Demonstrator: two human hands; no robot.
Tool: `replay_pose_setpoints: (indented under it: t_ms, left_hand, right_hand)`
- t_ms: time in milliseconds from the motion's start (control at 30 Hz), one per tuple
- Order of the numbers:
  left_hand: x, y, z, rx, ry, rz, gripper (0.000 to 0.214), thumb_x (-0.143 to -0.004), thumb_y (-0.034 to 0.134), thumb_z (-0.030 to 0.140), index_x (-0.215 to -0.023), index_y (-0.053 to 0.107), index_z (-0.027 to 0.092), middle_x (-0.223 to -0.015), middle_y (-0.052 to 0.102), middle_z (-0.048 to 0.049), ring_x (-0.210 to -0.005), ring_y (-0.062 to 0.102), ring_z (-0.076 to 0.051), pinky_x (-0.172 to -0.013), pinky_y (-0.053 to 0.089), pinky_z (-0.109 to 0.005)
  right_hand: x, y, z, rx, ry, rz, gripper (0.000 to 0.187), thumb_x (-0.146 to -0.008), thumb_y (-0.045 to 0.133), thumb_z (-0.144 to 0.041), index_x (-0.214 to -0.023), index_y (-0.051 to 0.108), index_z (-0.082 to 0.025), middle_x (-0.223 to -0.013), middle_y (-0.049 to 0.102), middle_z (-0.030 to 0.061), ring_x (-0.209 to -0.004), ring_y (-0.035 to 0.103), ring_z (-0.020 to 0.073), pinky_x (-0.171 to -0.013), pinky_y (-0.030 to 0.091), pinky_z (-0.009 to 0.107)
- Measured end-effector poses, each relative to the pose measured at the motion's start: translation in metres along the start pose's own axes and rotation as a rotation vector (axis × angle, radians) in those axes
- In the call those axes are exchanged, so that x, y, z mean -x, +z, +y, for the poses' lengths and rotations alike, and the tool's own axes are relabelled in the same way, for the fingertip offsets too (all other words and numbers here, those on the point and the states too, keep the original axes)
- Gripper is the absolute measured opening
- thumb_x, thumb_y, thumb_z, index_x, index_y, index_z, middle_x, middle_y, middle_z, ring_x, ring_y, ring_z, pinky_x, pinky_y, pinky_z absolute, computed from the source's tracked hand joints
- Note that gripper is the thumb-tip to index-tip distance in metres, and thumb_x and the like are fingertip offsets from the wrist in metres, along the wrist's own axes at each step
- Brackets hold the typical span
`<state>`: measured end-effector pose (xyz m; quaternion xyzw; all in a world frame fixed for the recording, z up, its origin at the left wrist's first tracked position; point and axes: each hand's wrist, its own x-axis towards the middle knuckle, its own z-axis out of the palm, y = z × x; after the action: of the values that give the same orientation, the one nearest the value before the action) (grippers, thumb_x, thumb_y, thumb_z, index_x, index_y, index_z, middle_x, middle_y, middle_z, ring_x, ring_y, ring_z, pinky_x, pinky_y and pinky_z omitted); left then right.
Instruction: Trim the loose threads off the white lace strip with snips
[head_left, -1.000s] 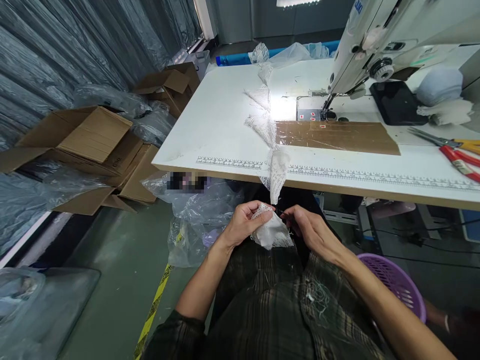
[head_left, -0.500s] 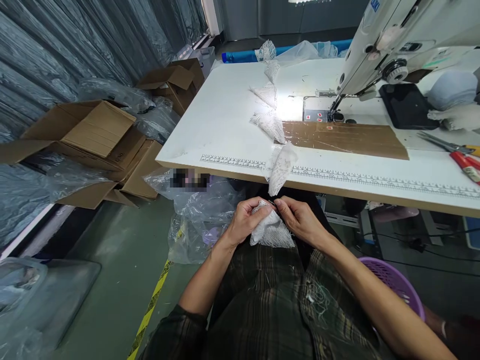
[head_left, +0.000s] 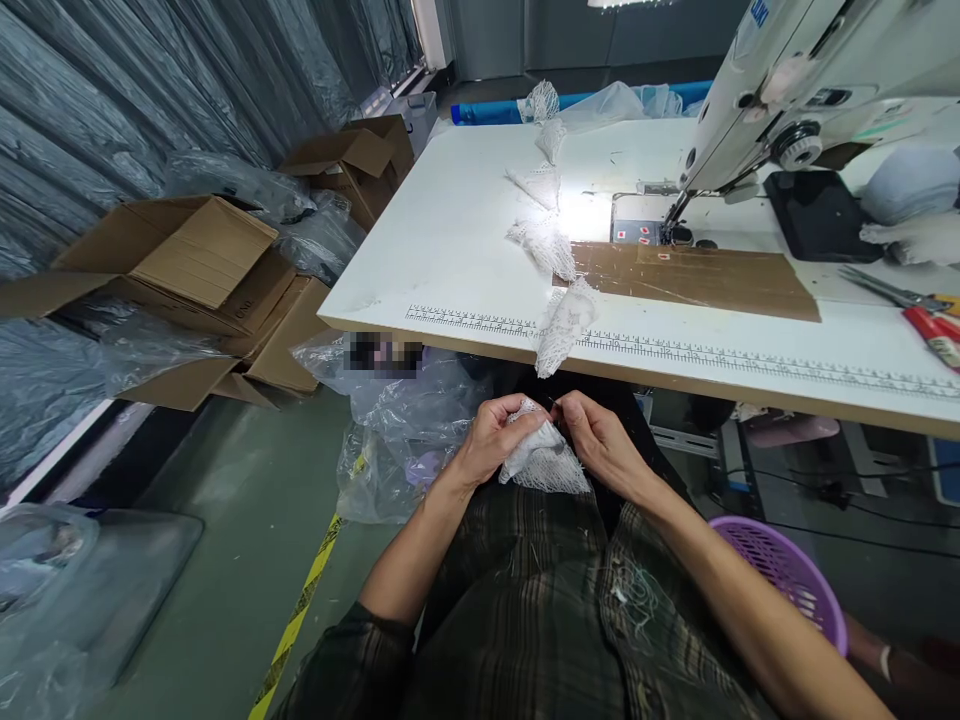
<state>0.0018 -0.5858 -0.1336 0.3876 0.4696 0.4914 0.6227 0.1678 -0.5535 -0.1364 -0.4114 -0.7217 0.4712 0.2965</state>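
Note:
My left hand (head_left: 491, 440) is closed on a bunched piece of white lace (head_left: 541, 458) held over my lap, below the table's front edge. My right hand (head_left: 600, 440) is closed at the lace's upper right corner and pinches a small dark tool whose tip shows between the hands. A chain of further white lace pieces (head_left: 551, 250) runs from the table edge across the white table (head_left: 450, 230) towards the back. The lowest of them hangs over the edge just above my hands.
A white sewing machine (head_left: 795, 90) stands at the back right, with brown cardboard (head_left: 697, 275) taped in front of it. Scissors (head_left: 911, 305) lie at the right edge. A purple basket (head_left: 787, 580) stands by my right arm. Open cardboard boxes (head_left: 180, 260) and plastic bags (head_left: 405, 420) fill the floor on the left.
Both hands have risen slightly and my right hand has closed in on the lace's top corner. The lace piece hanging over the table edge now hangs free above the bundle.

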Motion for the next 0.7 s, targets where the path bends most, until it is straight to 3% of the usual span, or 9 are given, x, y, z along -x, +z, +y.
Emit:
replay_pose_setpoints:
  t_ms: [133,200,300,400,533,633,700]
  left_hand:
    - [-0.003,-0.002,-0.020,-0.051,-0.045,-0.015,0.033,-0.075,0.070,0.046,-0.081,0.067,0.013,-0.076,0.066,-0.0035,-0.066,0.060,-0.013,-0.061,0.047,-0.021]
    - [-0.008,-0.004,-0.033,-0.200,-0.014,-0.001,0.036,-0.078,0.065,0.048,-0.087,0.068,0.013,-0.083,0.068,-0.0060,-0.075,0.063,-0.017,-0.068,0.050,-0.027]
    - [-0.016,-0.008,-0.043,-0.519,0.171,0.078,0.040,-0.072,0.072,0.046,-0.100,0.069,0.017,-0.103,0.067,-0.0084,-0.098,0.062,-0.022,-0.087,0.048,-0.034]
    - [-0.021,-0.011,-0.027,-0.602,0.304,0.117,0.051,-0.068,0.077,0.048,-0.108,0.066,0.018,-0.108,0.066,-0.0085,-0.096,0.062,-0.020,-0.086,0.048,-0.031]
    - [-0.028,-0.002,0.011,-0.463,0.337,0.148,0.046,-0.087,0.050,0.059,-0.083,0.063,0.015,-0.072,0.065,-0.0030,-0.060,0.055,-0.011,-0.060,0.044,-0.022]
    - [-0.030,0.010,0.027,-0.476,0.343,0.166,0.044,-0.090,0.049,0.053,-0.069,0.057,0.015,-0.058,0.057,0.0010,-0.050,0.047,-0.008,-0.051,0.037,-0.020]
    - [-0.022,0.016,0.028,-0.604,0.375,0.080,0.035,-0.087,0.055,0.041,-0.064,0.055,0.015,-0.054,0.052,0.0031,-0.048,0.044,-0.008,-0.050,0.034,-0.020]
  right_hand:
    - [0.015,0.004,0.017,-0.084,0.049,-0.155,0.035,-0.091,0.042,-0.056,-0.086,0.046,-0.021,-0.071,0.046,-0.0036,-0.061,0.041,0.0113,-0.055,0.034,0.024]
    - [0.024,0.006,0.032,0.011,0.086,-0.155,0.034,-0.087,0.050,-0.054,-0.085,0.047,-0.021,-0.069,0.047,-0.0036,-0.059,0.042,0.0114,-0.055,0.035,0.024]
    - [0.032,0.006,0.051,0.269,0.089,-0.041,0.030,-0.084,0.053,-0.050,-0.085,0.048,-0.021,-0.072,0.053,-0.0020,-0.057,0.045,0.0123,-0.056,0.036,0.026]
    - [0.033,-0.001,0.052,0.389,0.048,0.088,0.028,-0.085,0.053,-0.049,-0.085,0.048,-0.021,-0.078,0.057,0.0005,-0.056,0.046,0.0126,-0.056,0.037,0.028]
    - [0.029,-0.012,0.028,0.261,-0.004,0.127,0.022,-0.090,0.049,-0.044,-0.087,0.050,-0.022,-0.074,0.058,0.0001,-0.055,0.049,0.0122,-0.053,0.039,0.026]
    - [0.030,-0.017,0.008,0.138,-0.091,0.178,0.016,-0.092,0.048,-0.036,-0.089,0.053,-0.021,-0.075,0.060,0.0011,-0.062,0.053,0.0127,-0.056,0.042,0.025]
    - [0.036,-0.020,-0.002,0.072,-0.151,0.235,0.012,-0.092,0.050,-0.032,-0.091,0.055,-0.021,-0.076,0.060,0.0009,-0.064,0.053,0.0122,-0.058,0.043,0.024]
